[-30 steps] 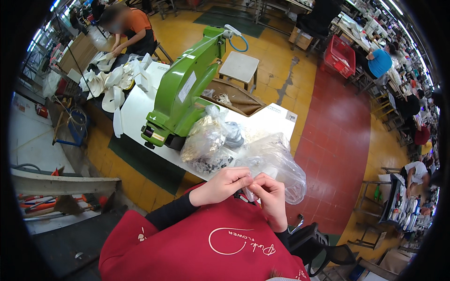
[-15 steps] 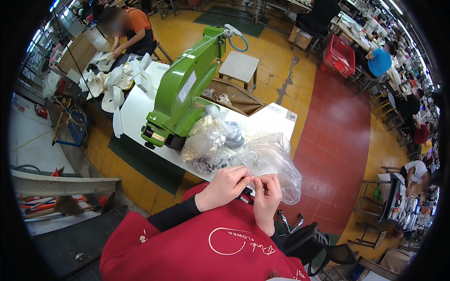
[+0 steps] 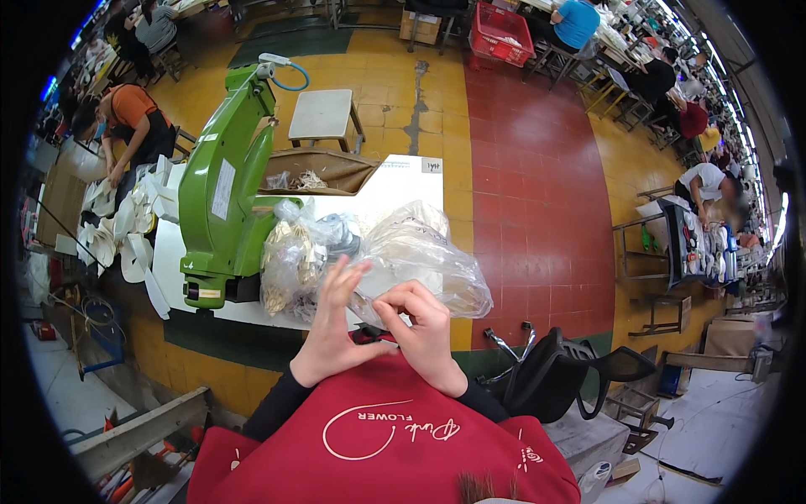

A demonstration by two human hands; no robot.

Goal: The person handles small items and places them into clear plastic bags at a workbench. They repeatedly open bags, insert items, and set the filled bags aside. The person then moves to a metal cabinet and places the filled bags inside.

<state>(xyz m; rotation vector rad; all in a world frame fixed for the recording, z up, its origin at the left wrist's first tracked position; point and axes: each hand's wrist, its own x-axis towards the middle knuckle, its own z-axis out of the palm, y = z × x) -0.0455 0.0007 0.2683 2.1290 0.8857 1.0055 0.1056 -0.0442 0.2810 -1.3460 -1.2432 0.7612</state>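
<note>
My left hand is raised in front of my red apron, its fingers stretched up and its thumb pointing out toward the other hand. Close beside it, my right hand is closed in a pinch of thumb and forefinger. Anything between those fingertips is too small to make out. Just beyond both hands, a large clear plastic bag lies at the table's near right corner. A second clear bag, filled with pale pieces, stands left of it, against the green machine.
The white table carries the machine and a brown open tray. White cut pieces are heaped at left near a person in orange. A stool stands behind; a black office chair is at right.
The view has swung right, so the table sits further left. My hands, earlier pinched together at the fingertips, have parted; the left has opened while the right keeps its pinch.
</note>
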